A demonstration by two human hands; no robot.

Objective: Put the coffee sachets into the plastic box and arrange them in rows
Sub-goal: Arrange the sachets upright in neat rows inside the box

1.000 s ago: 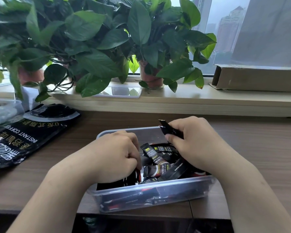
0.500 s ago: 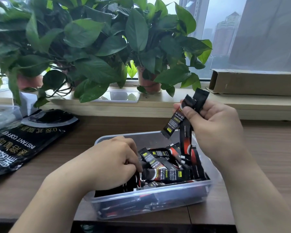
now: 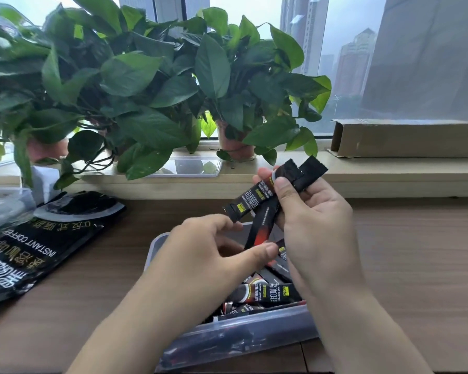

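1. Head view: since half a second ago the left hand (image 3: 208,255) has come up out of the plastic box (image 3: 254,330), where it was buried among the sachets. The right hand (image 3: 316,220) holds its bundle at about the same height above the box.
2. The right hand pinches the held sachets (image 3: 257,201) between thumb and curled fingers near their upper ends. There are several black sticks. One slants down to the left, and one with a red patch hangs towards the box.
3. The left hand is spread, its thumb well apart from its fingers. The thumb tip is at the lower end of the red-patched stick and the fingertips are close to the slanting one. It grips nothing.
4. The loose sachets (image 3: 268,292) lie jumbled in the near half of the box, not in rows.
5. The box stands on the wooden table (image 3: 403,252) near its front edge.
6. A large black coffee bag (image 3: 33,244) lies flat on the table to the left.
7. On the windowsill (image 3: 389,171) behind are the potted plants (image 3: 146,85), a clear tray (image 3: 189,167) and a long cardboard box (image 3: 405,139).
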